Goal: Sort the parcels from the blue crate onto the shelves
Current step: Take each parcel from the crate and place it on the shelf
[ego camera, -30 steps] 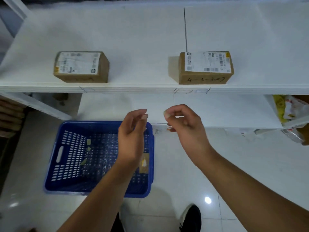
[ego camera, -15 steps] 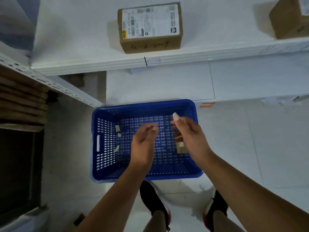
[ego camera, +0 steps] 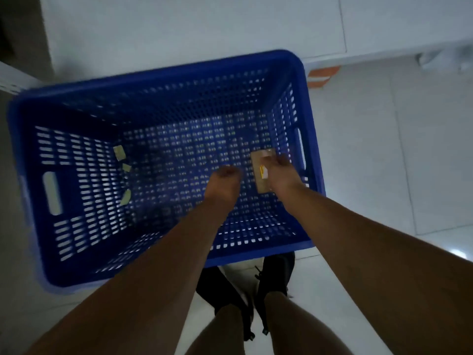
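Observation:
I look straight down into the blue perforated crate (ego camera: 163, 73) on the floor. One small brown cardboard parcel (ego camera: 259, 160) with a yellow-and-white label lies at the right side of the crate's bottom, near the right wall. My right hand (ego camera: 281, 175) is down inside the crate on the parcel's right edge; motion blur hides whether its fingers curl round it. To the left of the parcel, my left hand (ego camera: 224, 183) hangs inside the crate with its fingers loosely bent, holding nothing.
Several small paper scraps (ego camera: 119, 152) stick to the crate's left inner wall. A white lower shelf board (ego camera: 204, 26) lies beyond the crate, with an orange marking (ego camera: 322, 76) at its right. My black shoes (ego camera: 273, 272) stand just behind the crate on the white tiled floor.
The view has tipped from the shelf with its two boxes down to the crate. Both hands have dropped into the crate, and the right hand has reached the small parcel.

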`<state>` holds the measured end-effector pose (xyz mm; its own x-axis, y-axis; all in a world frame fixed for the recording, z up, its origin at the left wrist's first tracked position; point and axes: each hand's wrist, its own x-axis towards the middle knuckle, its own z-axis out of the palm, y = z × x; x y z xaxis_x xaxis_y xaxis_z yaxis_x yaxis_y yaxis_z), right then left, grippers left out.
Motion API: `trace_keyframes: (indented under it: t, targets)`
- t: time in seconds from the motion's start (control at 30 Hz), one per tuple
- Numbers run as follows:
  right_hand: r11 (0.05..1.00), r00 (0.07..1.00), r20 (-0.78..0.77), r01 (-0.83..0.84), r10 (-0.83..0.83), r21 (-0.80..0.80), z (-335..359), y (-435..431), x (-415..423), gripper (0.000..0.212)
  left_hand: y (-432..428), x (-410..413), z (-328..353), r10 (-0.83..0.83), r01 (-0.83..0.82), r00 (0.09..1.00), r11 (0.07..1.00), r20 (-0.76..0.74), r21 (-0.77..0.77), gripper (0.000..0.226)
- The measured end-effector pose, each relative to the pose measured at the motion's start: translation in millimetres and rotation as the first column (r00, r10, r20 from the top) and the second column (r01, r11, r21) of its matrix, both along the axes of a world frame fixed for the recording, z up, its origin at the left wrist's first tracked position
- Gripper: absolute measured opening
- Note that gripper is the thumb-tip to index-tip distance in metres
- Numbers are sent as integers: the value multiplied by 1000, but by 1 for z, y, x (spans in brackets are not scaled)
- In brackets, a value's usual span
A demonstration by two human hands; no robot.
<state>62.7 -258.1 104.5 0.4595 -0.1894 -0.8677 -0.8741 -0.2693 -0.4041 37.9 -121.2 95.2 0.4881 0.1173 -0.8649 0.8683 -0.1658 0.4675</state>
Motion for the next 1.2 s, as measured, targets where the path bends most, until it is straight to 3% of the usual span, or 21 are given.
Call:
trace_keyframes:
  t: [0.2, 0.37, 0.5, 0.63, 0.73, 0.83, 0.9, 1.0, 1.2]
  targets:
    - [985, 996, -39, -81, 76, -151, -129, -10, -1, 63, -27, 10, -133, -153, 164, 979, 984, -133, 75, 30]
    - [946, 991, -27, -132, 130, -295, -166, -9, -5, 65, -40, 16, -195, -294, 306, 948, 947, -118, 96, 23]
    - [942, 994, -24, -107, 105, -320, -176, -7, -12, 70, -45, 9, -216, -129, 127, 981, 992, -143, -24, 48]
    - [984, 987, -92, 117, -130, -133, -177, 2, -19, 66, -27, -5, -208, -88, 94, 992, 994, -94, 58, 81]
    - [942, 931, -181, 331, -317, 52, -172, 10, -25, 77, -3, -12, -169, -406, 400, 914, 896, -9, 191, 75]
    - [936, 936, -177, 329, -305, 125, -161, 21, -25, 57, 13, -23, -156, -491, 467, 871, 847, 34, 255, 92]
    - [939, 942, -164, 315, -292, 140, -157, 31, -24, 62, 23, -32, -150, -419, 382, 905, 874, 69, 299, 107]
    - [932, 946, -162, 310, -282, 189, -146, 45, -27, 70, 30, -40, -142, -318, 255, 939, 902, 134, 349, 110]
    - [943, 960, -176, 253, -218, 215, -113, 54, -44, 55, 50, -36, -118, -514, 390, 841, 792, 168, 471, 114]
